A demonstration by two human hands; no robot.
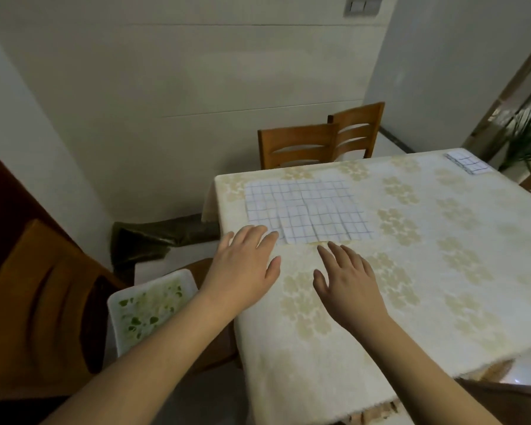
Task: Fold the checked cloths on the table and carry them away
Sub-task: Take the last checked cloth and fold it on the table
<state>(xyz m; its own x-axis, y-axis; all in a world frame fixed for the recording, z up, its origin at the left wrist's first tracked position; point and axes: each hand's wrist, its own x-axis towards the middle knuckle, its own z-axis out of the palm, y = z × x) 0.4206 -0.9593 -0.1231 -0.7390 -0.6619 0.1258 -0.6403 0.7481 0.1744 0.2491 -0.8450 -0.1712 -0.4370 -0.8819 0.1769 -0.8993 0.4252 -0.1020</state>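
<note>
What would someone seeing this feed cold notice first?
Probably the two open hands, left hand and right hand, reaching over the floral tablecloth toward the spread checked cloth near the table's far left corner. Next, a smaller folded checked cloth at the far right corner, and two wooden chairs behind the table.

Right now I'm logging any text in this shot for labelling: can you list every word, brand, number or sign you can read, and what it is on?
None: no readable text anywhere.
Spread checked cloth: grid lines only.
Folded checked cloth: grid lines only.
Tablecloth: flower pattern only.
Wall switch: no marking visible.
</note>
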